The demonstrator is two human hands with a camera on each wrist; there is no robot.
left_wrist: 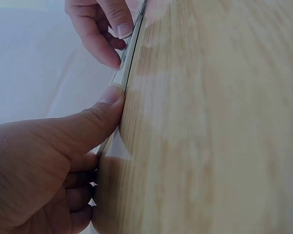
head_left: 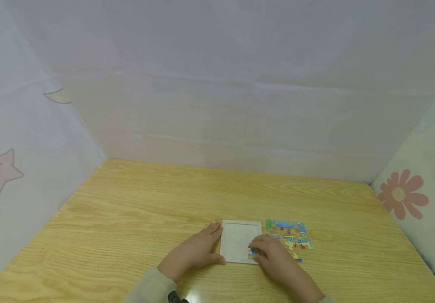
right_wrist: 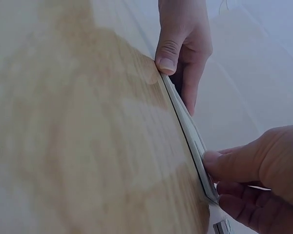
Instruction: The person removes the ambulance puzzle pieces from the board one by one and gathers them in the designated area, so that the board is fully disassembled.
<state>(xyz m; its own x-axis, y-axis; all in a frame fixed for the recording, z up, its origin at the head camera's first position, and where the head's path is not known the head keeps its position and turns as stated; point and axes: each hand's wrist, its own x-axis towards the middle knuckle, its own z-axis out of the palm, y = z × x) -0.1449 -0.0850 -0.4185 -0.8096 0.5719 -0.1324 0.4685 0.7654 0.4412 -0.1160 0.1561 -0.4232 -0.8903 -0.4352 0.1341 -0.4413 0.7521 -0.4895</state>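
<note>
A pale, shallow puzzle tray [head_left: 236,240] with a raised rim lies flat on the wooden table. Against its left side rests my left hand [head_left: 198,249], fingers extended along the rim and thumb at the near left corner. My right hand [head_left: 276,257] is over the near right corner, its thumb and fingertips pinching a small colourful jigsaw piece [head_left: 251,251] in the tray. That piece is partly covered by the fingers. In the right wrist view the right hand [right_wrist: 263,175] is at the tray's edge [right_wrist: 183,114], seen almost edge-on.
Loose jigsaw pieces [head_left: 285,227] in blue, yellow and green lie right of the tray, some hidden behind the right hand. The wooden table [head_left: 145,202] extends around them. Pale cloth walls [head_left: 217,118] enclose its back and sides.
</note>
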